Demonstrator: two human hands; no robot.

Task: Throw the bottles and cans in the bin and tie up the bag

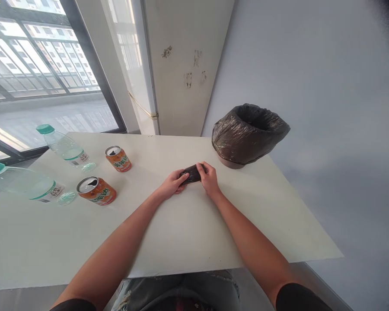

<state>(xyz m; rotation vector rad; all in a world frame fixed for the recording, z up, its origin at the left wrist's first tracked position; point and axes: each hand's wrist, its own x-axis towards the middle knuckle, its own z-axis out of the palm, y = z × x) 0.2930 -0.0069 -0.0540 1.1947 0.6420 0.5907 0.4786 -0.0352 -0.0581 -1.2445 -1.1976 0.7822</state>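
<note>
Between my two hands, just above the middle of the white table [181, 233], is a small folded black plastic bag [193, 174]. My left hand [174, 183] grips its left end, thumb on top. The right end is pinched by my right hand [210, 178], with the thumb and fingers closed on it. Beyond my right hand stands a bin [231, 164] lined with a black plastic bag [236, 138] whose mouth gapes open. To the left of my left hand are two opened orange drink cans, a nearer can [99, 192] and a farther can [119, 160], both upright.
Two clear plastic bottles with green caps, a nearer bottle [29, 183] and a farther bottle [65, 149], stand at the table's left. A grey wall [327, 129] runs along the right. Behind the table are a white fridge [184, 103] and a window [42, 65].
</note>
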